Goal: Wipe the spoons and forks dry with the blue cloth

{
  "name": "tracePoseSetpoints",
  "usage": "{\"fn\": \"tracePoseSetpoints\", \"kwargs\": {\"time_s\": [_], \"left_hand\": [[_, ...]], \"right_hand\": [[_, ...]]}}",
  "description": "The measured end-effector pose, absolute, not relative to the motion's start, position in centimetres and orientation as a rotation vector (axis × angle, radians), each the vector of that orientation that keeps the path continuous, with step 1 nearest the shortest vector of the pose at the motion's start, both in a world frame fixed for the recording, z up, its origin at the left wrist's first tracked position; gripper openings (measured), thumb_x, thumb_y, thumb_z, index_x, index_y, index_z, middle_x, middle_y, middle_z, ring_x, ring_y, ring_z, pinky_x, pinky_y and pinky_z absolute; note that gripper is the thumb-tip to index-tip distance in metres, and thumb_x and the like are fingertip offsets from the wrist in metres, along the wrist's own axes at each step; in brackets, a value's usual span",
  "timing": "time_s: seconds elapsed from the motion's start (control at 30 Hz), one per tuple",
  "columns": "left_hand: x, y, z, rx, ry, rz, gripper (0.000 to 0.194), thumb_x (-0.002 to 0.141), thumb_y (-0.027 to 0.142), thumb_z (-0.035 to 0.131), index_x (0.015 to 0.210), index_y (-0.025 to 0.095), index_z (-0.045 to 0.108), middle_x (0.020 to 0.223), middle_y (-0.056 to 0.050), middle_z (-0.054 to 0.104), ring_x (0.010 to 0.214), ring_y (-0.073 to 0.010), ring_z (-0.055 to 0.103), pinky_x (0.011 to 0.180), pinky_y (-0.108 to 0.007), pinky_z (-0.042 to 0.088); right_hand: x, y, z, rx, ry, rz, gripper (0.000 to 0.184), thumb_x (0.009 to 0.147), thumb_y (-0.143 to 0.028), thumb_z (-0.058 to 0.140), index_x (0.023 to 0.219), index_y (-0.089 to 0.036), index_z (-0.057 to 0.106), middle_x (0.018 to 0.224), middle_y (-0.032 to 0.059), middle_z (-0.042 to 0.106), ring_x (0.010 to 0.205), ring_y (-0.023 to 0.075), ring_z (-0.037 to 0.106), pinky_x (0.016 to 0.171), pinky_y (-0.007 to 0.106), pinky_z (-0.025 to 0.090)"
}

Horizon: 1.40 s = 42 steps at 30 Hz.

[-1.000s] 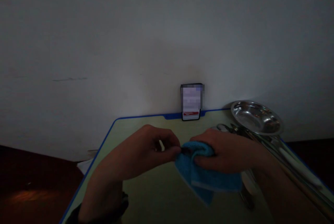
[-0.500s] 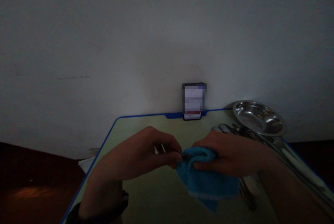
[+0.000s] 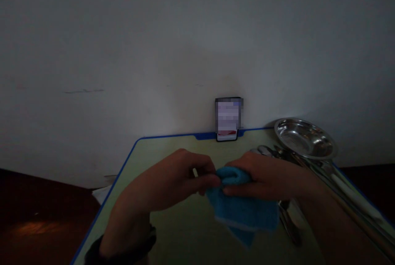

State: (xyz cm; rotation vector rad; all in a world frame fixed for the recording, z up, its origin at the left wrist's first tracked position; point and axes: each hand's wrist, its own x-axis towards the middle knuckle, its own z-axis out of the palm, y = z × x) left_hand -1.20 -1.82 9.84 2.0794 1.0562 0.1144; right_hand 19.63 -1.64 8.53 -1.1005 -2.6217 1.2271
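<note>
A blue cloth (image 3: pixel 247 213) hangs folded over the middle of the table (image 3: pixel 182 236). My right hand (image 3: pixel 265 174) is closed around its upper part, thumb on the near side. At the cloth's left end, my left hand (image 3: pixel 173 178) is closed in a pinch, its fingertips against the fold. What those fingers grip is hidden by them and the cloth. Metal cutlery (image 3: pixel 289 226) lies beneath and to the right of the cloth, partly covered by my right arm. Spoon heads (image 3: pixel 263 149) show just beyond my right hand.
A shiny metal bowl (image 3: pixel 304 137) stands at the table's back right corner, with long utensils (image 3: pixel 352 195) along the right edge. A phone (image 3: pixel 227 119) leans upright against the wall (image 3: pixel 154 51). White papers (image 3: pixel 103 194) are beyond the left edge.
My left hand has moved slightly right, closer to my right hand. A small dark piece seen between the left fingertips and the cloth is now hidden. The cloth has shifted a little left.
</note>
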Motion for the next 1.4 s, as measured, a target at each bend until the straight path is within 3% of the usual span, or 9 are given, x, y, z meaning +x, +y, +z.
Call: {"fn": "tracePoseSetpoints", "kwargs": {"time_s": [0.2, 0.43, 0.6, 0.77, 0.93, 1.07, 1.23, 1.4], "left_hand": [[-4.9, -1.9, 10.1, 2.062, 1.182, 0.169, 0.028, 0.086, 0.041, 0.046, 0.080, 0.019, 0.062, 0.062, 0.004, 0.059, 0.059, -0.0093, 0.056, 0.055, -0.018, 0.042], [-5.8, -2.1, 10.4, 1.993, 1.216, 0.125, 0.025, 0.085, 0.037, 0.046, 0.077, 0.018, 0.060, 0.064, 0.003, 0.058, 0.061, -0.0096, 0.056, 0.056, -0.019, 0.042], [-2.6, -1.8, 9.3, 1.866, 1.156, -0.016, 0.031, 0.089, 0.035, 0.032, 0.081, 0.016, 0.055, 0.070, 0.000, 0.060, 0.055, -0.0109, 0.056, 0.050, -0.021, 0.043], [-1.1, -1.5, 9.0, 2.123, 1.191, 0.204, 0.028, 0.091, 0.031, 0.031, 0.091, 0.019, 0.056, 0.086, -0.001, 0.060, 0.080, -0.0138, 0.055, 0.073, -0.026, 0.042], [-1.1, -2.0, 9.7, 2.115, 1.225, 0.186, 0.032, 0.090, 0.039, 0.033, 0.074, 0.019, 0.052, 0.063, 0.004, 0.050, 0.059, -0.0101, 0.049, 0.056, -0.021, 0.037], [-0.6, -2.2, 10.1, 2.168, 1.243, 0.240, 0.036, 0.089, 0.042, 0.036, 0.066, 0.017, 0.049, 0.056, 0.005, 0.046, 0.052, -0.0087, 0.045, 0.049, -0.020, 0.033], [-0.4, -2.2, 10.3, 2.210, 1.175, 0.257, 0.035, 0.089, 0.040, 0.038, 0.068, 0.017, 0.052, 0.055, 0.005, 0.047, 0.051, -0.0078, 0.044, 0.048, -0.019, 0.033], [-1.3, -2.4, 10.6, 2.250, 1.111, 0.212, 0.032, 0.090, 0.037, 0.038, 0.072, 0.017, 0.056, 0.058, 0.004, 0.051, 0.053, -0.0076, 0.048, 0.050, -0.018, 0.035]], "right_hand": [[22.0, -0.5, 8.1, -1.197, -2.557, 1.274, 0.036, 0.077, -0.050, 0.052, 0.090, -0.018, 0.062, 0.085, 0.0018, 0.066, 0.073, 0.0135, 0.060, 0.060, 0.023, 0.042], [23.5, -0.1, 7.6, -1.332, -2.523, 1.017, 0.034, 0.081, -0.050, 0.047, 0.086, -0.019, 0.060, 0.085, 0.0029, 0.065, 0.074, 0.0154, 0.059, 0.064, 0.028, 0.044], [23.4, 0.0, 7.7, -1.428, -2.483, 0.701, 0.031, 0.083, -0.044, 0.045, 0.095, -0.020, 0.059, 0.089, 0.0047, 0.064, 0.075, 0.0174, 0.058, 0.065, 0.030, 0.042], [23.4, -0.1, 8.4, -1.548, -2.335, 0.526, 0.036, 0.081, -0.050, 0.044, 0.090, -0.019, 0.062, 0.082, 0.0049, 0.066, 0.068, 0.0170, 0.058, 0.060, 0.029, 0.040], [21.8, -0.6, 8.7, -1.535, -2.170, 0.486, 0.046, 0.075, -0.061, 0.047, 0.089, -0.020, 0.065, 0.075, 0.0041, 0.066, 0.062, 0.0160, 0.058, 0.053, 0.027, 0.036], [21.3, -1.0, 9.0, -1.493, -2.027, 0.607, 0.045, 0.071, -0.061, 0.053, 0.087, -0.021, 0.065, 0.075, 0.0026, 0.067, 0.062, 0.0152, 0.059, 0.051, 0.025, 0.039], [22.6, -1.3, 9.5, -1.295, -2.081, 1.112, 0.029, 0.077, -0.047, 0.054, 0.084, -0.021, 0.065, 0.074, 0.0003, 0.066, 0.062, 0.0135, 0.060, 0.052, 0.023, 0.044], [23.5, -1.4, 9.5, -1.043, -2.220, 1.378, 0.026, 0.081, -0.033, 0.053, 0.103, -0.020, 0.060, 0.084, 0.0003, 0.066, 0.071, 0.0127, 0.060, 0.061, 0.023, 0.047]]}}
